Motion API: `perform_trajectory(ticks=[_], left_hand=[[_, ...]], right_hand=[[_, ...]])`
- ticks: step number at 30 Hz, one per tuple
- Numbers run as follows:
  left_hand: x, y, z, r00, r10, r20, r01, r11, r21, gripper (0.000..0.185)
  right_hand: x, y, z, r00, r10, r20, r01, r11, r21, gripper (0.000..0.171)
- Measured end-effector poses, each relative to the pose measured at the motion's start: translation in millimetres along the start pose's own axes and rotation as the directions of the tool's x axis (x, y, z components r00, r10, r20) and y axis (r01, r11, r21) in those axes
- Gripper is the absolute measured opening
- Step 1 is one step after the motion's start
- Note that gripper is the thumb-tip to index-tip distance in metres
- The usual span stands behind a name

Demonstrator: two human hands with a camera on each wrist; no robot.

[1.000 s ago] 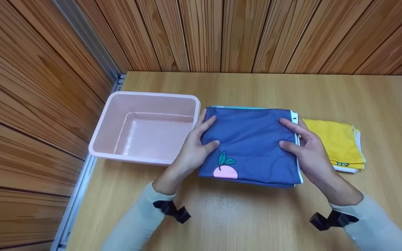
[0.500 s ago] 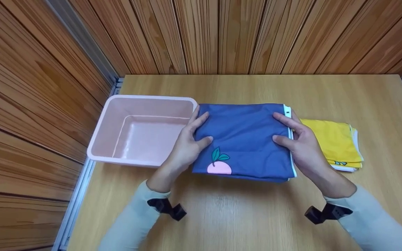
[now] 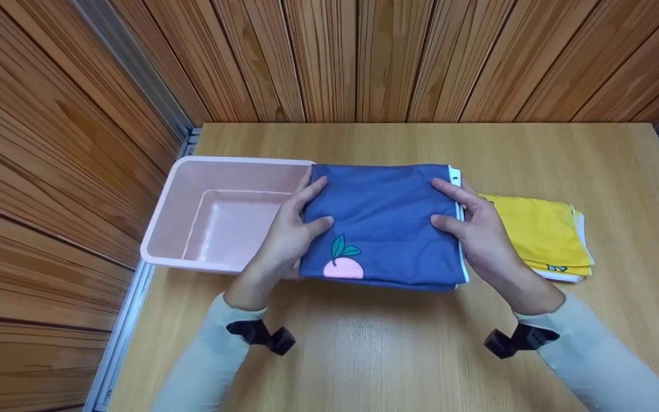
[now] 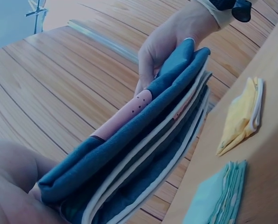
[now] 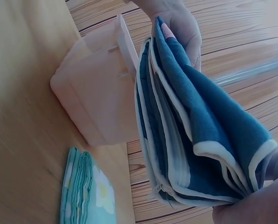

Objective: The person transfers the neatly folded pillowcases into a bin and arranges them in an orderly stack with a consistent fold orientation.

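Both hands hold a folded blue cloth (image 3: 386, 223) with white edging and a pink fruit print, raised over the table. My left hand (image 3: 284, 234) grips its left edge, thumb on top. At the opposite edge, my right hand (image 3: 481, 232) grips the cloth in the same way. Several folded layers show along its side in the left wrist view. A pink plastic bin (image 3: 161, 229) stands at the left, its right side overlapped by the cloth and left hand in the head view.
A folded yellow cloth (image 3: 547, 232) with white trim lies on the table (image 3: 364, 366) at the right. Both wrist views show a folded teal cloth (image 5: 101, 191) on the table, hidden below the blue one in the head view. Wooden panels (image 3: 329, 63) rise behind and at the left.
Both hands have carried the blue cloth left and slightly away from me, so it now covers the bin's right rim in the head view. The teal edge behind it has disappeared from that view.
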State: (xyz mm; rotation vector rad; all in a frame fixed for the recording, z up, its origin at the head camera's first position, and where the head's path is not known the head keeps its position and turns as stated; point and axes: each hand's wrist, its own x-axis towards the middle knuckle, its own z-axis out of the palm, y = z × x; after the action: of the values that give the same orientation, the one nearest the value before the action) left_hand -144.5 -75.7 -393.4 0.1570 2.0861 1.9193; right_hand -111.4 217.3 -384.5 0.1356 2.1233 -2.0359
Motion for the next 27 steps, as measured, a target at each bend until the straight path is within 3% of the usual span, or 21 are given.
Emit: perform_trajectory(ticks=[14, 21, 27], left_hand=[[2.8, 9.8, -19.3, 0.997, -0.072, -0.038, 0.071, 0.997, -0.011, 0.066], [5.5, 12.1, -27.3, 0.998, -0.024, -0.051, 0.023, 1.000, -0.015, 0.067], [6.1, 13.6, -34.2, 0.998, -0.033, -0.052, 0.032, 0.999, -0.004, 0.067]], right_hand=[[19, -16, 17, 0.999, 0.029, 0.021, -0.027, 0.995, -0.097, 0.059], [25, -19, 26, 0.999, 0.030, 0.018, -0.028, 0.995, -0.099, 0.059], [28, -22, 31, 0.999, 0.026, 0.022, -0.024, 0.995, -0.099, 0.059]])
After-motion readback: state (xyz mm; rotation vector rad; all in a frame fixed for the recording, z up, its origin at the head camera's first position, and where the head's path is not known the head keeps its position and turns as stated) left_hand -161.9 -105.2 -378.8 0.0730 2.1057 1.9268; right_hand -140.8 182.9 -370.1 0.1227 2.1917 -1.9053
